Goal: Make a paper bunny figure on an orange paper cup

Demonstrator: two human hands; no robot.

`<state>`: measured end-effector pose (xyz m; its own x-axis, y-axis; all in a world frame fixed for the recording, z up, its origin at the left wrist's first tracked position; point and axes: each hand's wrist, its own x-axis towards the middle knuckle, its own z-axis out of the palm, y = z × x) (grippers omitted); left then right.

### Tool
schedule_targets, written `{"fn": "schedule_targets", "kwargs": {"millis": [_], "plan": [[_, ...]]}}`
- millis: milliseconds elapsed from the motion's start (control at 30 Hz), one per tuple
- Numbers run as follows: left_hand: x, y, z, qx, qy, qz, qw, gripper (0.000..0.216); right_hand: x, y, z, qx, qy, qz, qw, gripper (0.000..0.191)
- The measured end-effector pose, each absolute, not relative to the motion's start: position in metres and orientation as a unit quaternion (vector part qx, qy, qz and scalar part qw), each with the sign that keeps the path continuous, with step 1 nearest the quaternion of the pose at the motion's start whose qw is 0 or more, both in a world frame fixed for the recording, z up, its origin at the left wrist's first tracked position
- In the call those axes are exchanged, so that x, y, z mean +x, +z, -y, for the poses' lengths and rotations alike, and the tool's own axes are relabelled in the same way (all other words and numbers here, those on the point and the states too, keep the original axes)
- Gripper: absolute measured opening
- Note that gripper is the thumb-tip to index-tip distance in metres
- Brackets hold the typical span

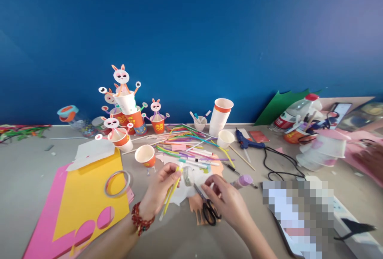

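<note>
My left hand (pixel 164 185), with a beaded bracelet at the wrist, is closed on yellow drinking straws (pixel 169 200) that slant down toward me. A roll of clear tape (pixel 188 176) sits right beside its fingertips; whether those fingers also grip it I cannot tell. My right hand (pixel 223 195) is just right of the tape roll, fingers curled and thumb close to the index finger. Anything in that pinch is too small to make out. Black-handled scissors (pixel 212 213) lie under and beside the right hand, over orange paper scraps (pixel 196 207).
Paper cups with rabbit figures (pixel 158 122) stand at back left. Coloured straws (pixel 191 139) and markers lie mid-table. Yellow card (pixel 89 195) bears a tape ring (pixel 117 183). Rightward are a glue gun (pixel 247 139), its cord, a phone (pixel 287 219) and another person's hand (pixel 371 159).
</note>
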<state>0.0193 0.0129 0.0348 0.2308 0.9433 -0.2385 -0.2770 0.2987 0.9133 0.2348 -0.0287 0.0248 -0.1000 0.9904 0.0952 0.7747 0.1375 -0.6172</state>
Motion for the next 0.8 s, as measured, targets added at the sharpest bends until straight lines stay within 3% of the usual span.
{"fn": "schedule_targets", "kwargs": {"millis": [267,400,633,800], "plan": [[0.018,0.030,-0.015,0.389,0.451,-0.435,0.675,0.028,0.248,-0.005,0.077,-0.647,0.074,0.750,0.119,0.011],[0.022,0.029,-0.017,0.347,0.454,-0.432,0.698,0.031,0.248,-0.006,0.078,-0.657,0.079,0.742,0.110,0.010],[0.018,0.021,-0.017,0.402,0.450,-0.434,0.669,0.024,0.252,-0.013,0.072,-0.623,0.091,0.758,0.173,0.010],[0.019,0.021,-0.016,0.404,0.444,-0.429,0.675,0.021,0.244,-0.020,0.069,-0.660,0.119,0.733,0.115,0.004]]}}
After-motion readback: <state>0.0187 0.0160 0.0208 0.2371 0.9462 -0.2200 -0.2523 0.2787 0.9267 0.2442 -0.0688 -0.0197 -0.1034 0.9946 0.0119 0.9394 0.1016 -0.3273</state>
